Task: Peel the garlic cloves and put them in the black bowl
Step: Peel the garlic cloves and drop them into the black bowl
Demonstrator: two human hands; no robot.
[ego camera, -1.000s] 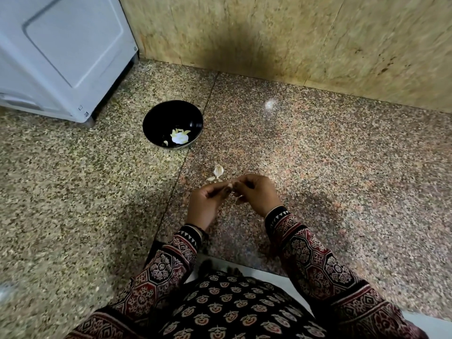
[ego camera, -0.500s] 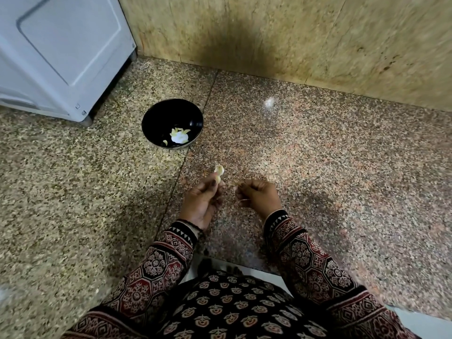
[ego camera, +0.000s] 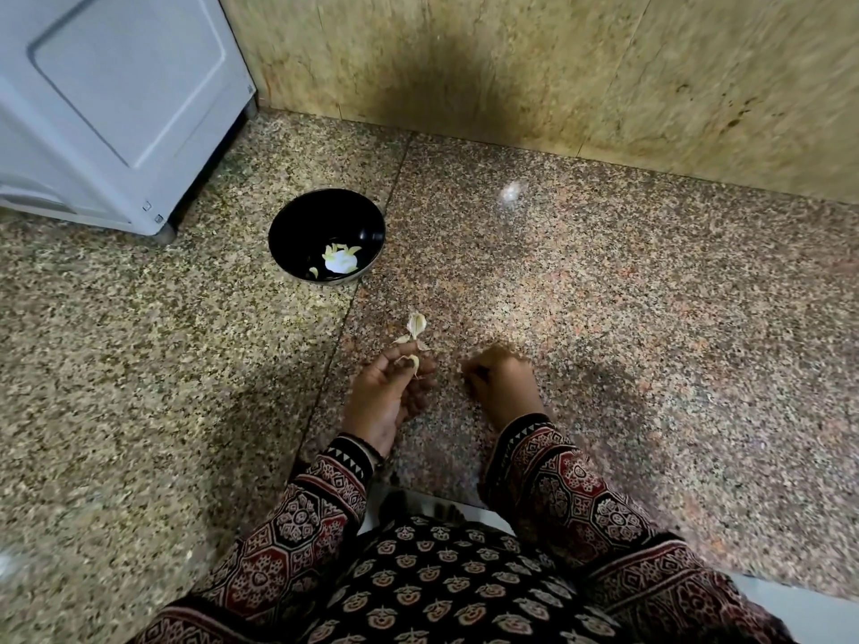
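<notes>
**Q:** Position of the garlic clove?
**A:** The garlic clove (ego camera: 412, 362) is pinched between the thumb and curled fingertips of the left hand (ego camera: 388, 392). The hand is low over the floor (ego camera: 650, 318), just right of the seam between two slabs.

**Q:** State of the right hand?
**A:** The right hand (ego camera: 499, 381) is beside the left and apart from it, with its fingers curled. The hand is blurred, so it cannot be told whether it holds anything.

**Q:** Loose material near the hands?
**A:** A piece of garlic skin (ego camera: 416, 325) lies on the floor just beyond the left fingertips.

**Q:** Position of the black bowl?
**A:** The black bowl (ego camera: 297, 216) stands upright on the floor beyond the skin, left of the seam and toward the far edge. It contains a white garlic piece (ego camera: 341, 261) and a few pale scraps.

**Q:** Surroundings?
**A:** A white appliance (ego camera: 116, 99) occupies the far left corner of the floor. A tan wall (ego camera: 558, 76) runs along the far edge. Patterned sleeves (ego camera: 571, 495) cover both forearms.
</notes>
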